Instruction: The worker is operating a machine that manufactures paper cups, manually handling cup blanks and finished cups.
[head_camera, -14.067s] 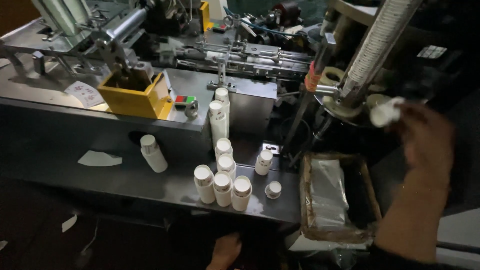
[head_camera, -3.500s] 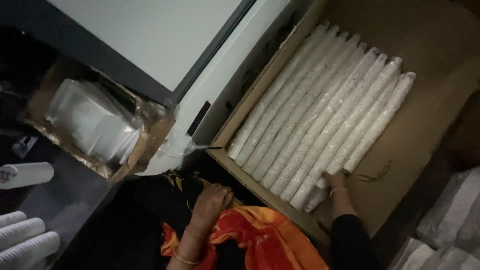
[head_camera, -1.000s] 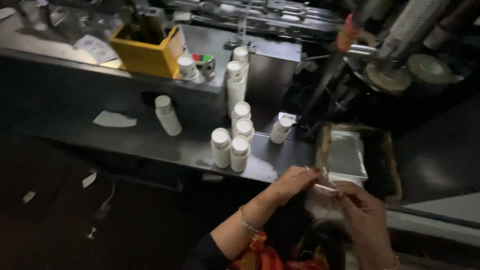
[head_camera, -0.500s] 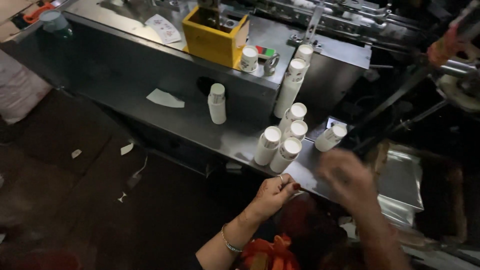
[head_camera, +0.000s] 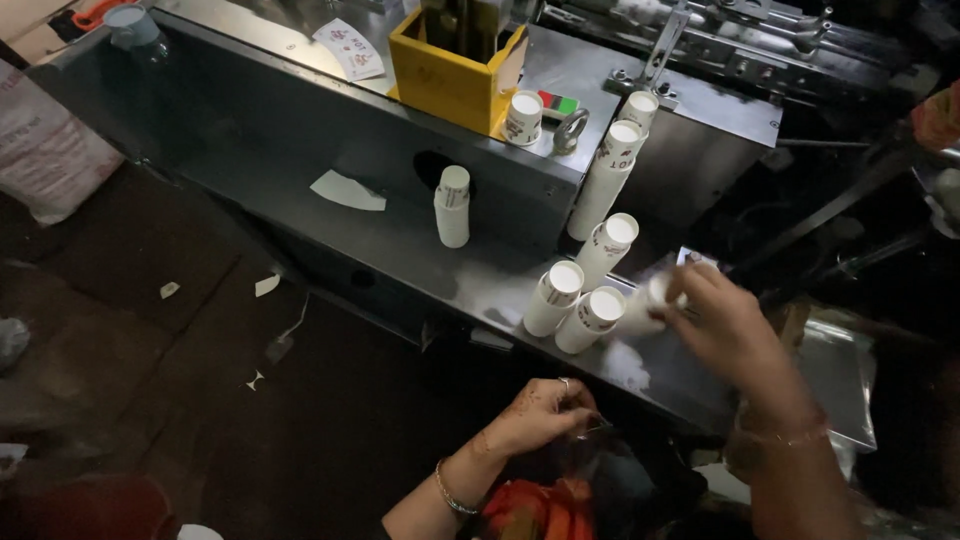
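At centre right my right hand (head_camera: 725, 325) clamps a blurred white paper-cup stack (head_camera: 650, 300) beside three leaning white cup stacks (head_camera: 585, 295) on the grey metal bench (head_camera: 400, 240), so a careless sweep could topple them, while my left hand (head_camera: 540, 415), low centre, pinches clear plastic wrap (head_camera: 600, 432).

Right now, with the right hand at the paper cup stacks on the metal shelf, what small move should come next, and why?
Probably close the right hand on the blurred cup stack it touches and lift it straight up: two more stacks stand close on its left, so a sideways pull could topple them.
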